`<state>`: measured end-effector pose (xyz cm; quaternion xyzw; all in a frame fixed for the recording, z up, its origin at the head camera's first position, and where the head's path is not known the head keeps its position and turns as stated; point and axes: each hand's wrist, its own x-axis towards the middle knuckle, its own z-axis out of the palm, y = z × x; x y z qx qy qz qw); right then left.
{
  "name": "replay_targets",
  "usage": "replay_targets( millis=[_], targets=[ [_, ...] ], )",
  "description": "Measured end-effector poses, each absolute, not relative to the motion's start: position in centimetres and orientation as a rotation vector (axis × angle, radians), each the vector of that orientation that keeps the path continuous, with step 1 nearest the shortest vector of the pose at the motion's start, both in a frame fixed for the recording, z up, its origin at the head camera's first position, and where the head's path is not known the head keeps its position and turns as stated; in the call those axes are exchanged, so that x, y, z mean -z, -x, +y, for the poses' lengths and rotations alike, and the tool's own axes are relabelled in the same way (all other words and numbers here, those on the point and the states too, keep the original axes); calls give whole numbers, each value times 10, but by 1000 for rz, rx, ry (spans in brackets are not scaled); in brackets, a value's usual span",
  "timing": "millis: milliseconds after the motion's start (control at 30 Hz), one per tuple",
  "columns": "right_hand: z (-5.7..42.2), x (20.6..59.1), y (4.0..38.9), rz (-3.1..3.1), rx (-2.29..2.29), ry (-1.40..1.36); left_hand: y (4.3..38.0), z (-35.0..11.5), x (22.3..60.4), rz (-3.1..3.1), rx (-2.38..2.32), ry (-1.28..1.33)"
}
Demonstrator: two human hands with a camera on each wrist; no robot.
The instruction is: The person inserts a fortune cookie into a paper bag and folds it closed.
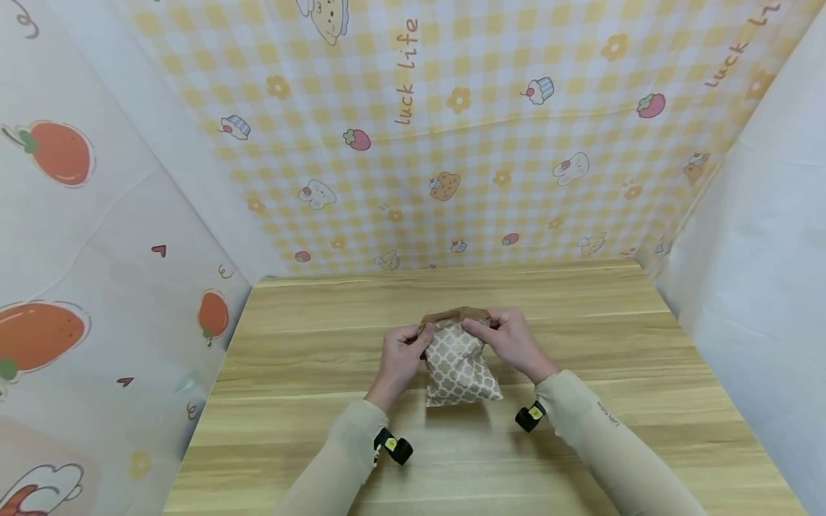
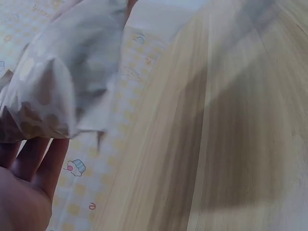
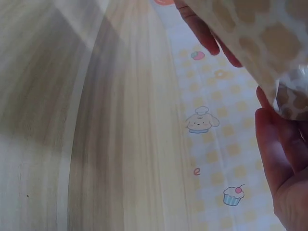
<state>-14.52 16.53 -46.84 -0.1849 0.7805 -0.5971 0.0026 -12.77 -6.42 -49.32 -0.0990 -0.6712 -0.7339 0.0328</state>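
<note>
A small tan bag with a white lattice pattern hangs between both hands above the table, its brown top edge uppermost. At the bag's upper left corner, my left hand pinches it between thumb and fingers. My right hand grips the upper right corner in the same way. Up close in the left wrist view, the bag looks creased and slightly blurred, with fingers behind it. In the right wrist view, fingers of both hands show around the bag. Whatever it may contain is hidden.
The wood-grain table spreads out beneath the hands. A yellow checked cloth wall rises at its back edge, with white sheets along the sides. Black cameras are strapped to both wrists.
</note>
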Motion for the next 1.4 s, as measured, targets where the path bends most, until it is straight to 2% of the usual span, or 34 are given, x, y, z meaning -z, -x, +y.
replay_targets(
  millis=[300,467,667,967,1400],
  targets=[
    [163,470,143,2301,1993,614,126,-65,490,-2119,2184,292],
    [163,469,140,2277,1950,533,126,-65,490,-2123,2149,309],
    [165,467,139,2333,1934,523,127,-67,490,-2111,2267,367],
    [169,465,143,2322,1905,628,130,-71,485,-2081,2387,282],
    [171,462,142,2266,1864,631,130,-71,483,-2033,2382,221]
  ],
)
